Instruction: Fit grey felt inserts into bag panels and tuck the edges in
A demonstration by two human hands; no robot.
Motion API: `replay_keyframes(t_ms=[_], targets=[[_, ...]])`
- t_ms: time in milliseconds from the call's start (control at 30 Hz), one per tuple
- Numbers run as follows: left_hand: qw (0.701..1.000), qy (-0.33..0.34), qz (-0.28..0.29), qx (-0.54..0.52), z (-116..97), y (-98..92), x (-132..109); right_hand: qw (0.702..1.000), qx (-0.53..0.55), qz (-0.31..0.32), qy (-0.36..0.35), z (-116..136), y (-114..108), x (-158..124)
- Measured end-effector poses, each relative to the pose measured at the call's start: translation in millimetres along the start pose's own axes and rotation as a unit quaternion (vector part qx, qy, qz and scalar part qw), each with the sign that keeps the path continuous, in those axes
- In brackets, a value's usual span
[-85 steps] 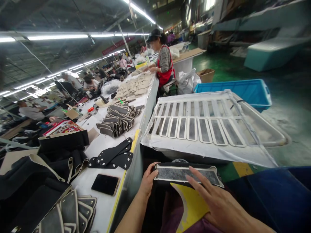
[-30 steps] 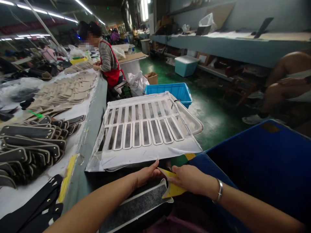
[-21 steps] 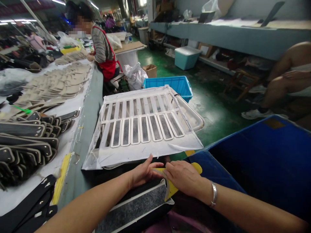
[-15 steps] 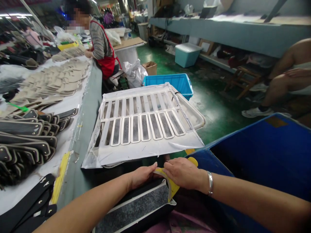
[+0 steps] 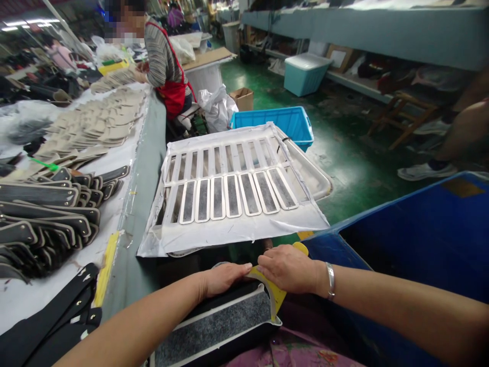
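Note:
My right hand [image 5: 284, 267] is closed around a bent yellow strip [image 5: 278, 295] with a pale edge; one rounded end sticks out past the knuckles. My left hand [image 5: 227, 279] meets the strip's other end with its thumb stretched out, its remaining fingers largely hidden below. Under my hands lies a long dark grey speckled panel [image 5: 221, 323] with raised white edging. The strip's lower tip touches this panel's right end. Black material surrounds the panel, close to my lap.
Ahead, a white-covered rack [image 5: 244, 227] carries a row of grey, white-rimmed oblong pieces. Black straps [image 5: 46, 214] and beige pieces [image 5: 99, 120] pile on the left table. A large blue bin [image 5: 416, 224] stands at right. A co-worker in a red apron [image 5: 171, 97] sits beyond.
The view has shifted, so the rack and table appear a little higher and further right. Both hands keep nearly the same hold on the yellow strip.

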State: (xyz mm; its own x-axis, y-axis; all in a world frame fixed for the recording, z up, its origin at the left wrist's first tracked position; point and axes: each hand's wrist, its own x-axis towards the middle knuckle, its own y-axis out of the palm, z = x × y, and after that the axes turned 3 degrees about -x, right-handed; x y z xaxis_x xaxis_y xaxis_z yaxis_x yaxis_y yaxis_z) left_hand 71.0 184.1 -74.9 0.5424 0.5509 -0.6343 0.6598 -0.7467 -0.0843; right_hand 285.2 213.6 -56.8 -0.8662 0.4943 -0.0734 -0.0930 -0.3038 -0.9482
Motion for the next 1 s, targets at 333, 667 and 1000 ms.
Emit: replay_keyframes(t_ms=[333, 667, 1000], targets=[[0.999, 0.033, 0.012, 0.023, -8.5, 4.4, -1.3, 1.0, 0.02, -0.017, -0.002, -2.6, 7.7, -7.8], [0.998, 0.012, 0.068, -0.012, -11.7, 6.7, -7.0, 0.997, 0.003, 0.002, -0.075, -7.2, 6.9, -4.2], [0.997, 0.009, 0.075, 0.025, -16.8, 6.0, -4.3, 0.999, 0.022, -0.006, -0.024, -0.6, 10.0, -14.4]])
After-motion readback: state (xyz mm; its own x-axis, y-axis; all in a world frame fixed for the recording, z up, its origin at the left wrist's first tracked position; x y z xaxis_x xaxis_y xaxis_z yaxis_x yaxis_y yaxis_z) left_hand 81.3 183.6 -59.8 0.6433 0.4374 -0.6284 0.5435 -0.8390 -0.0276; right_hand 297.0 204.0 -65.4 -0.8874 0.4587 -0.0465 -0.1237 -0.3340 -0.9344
